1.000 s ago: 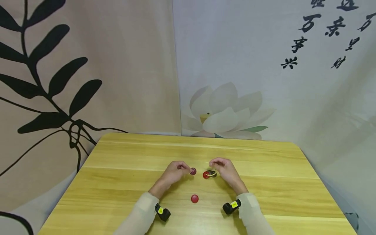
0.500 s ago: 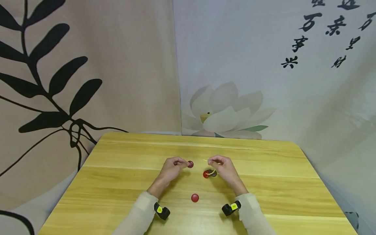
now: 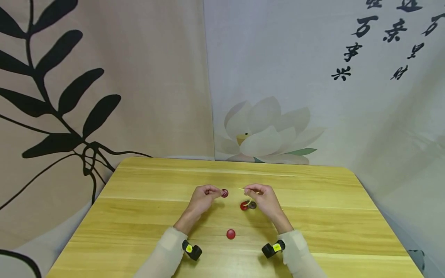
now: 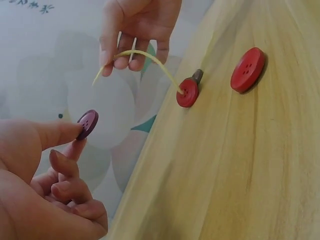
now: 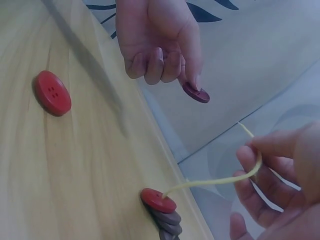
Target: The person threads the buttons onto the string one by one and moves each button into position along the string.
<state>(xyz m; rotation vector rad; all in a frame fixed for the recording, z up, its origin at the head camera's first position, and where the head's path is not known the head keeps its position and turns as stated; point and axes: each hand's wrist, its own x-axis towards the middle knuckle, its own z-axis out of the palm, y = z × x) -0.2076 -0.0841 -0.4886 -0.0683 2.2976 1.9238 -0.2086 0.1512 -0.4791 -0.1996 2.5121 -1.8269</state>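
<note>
My left hand (image 3: pixel 202 199) pinches a dark purple four-hole button (image 4: pixel 88 123) at its edge, between thumb and index finger, up off the table. Across from it, my right hand (image 3: pixel 265 200) pinches a yellow cord (image 5: pixel 215 181) near one end, and a short tip sticks out towards the purple button. A gap shows between tip and button. From the fingers the cord bends down into a hole of a red button (image 4: pixel 187 93). Directly behind that button is a dark brown twisted piece (image 5: pixel 169 224), the two lying together on the table.
A second red four-hole button (image 3: pixel 230 234) lies loose on the wooden table (image 3: pixel 146 216), nearer the person, between the forearms. Each wrist wears a black camera on a strap. A printed curtain (image 3: pixel 167 77) hangs behind the table's far edge.
My left hand has lifted the purple button up and slightly left. My right hand has shifted a little left and up, its cord tip now pointing out to the left.
</note>
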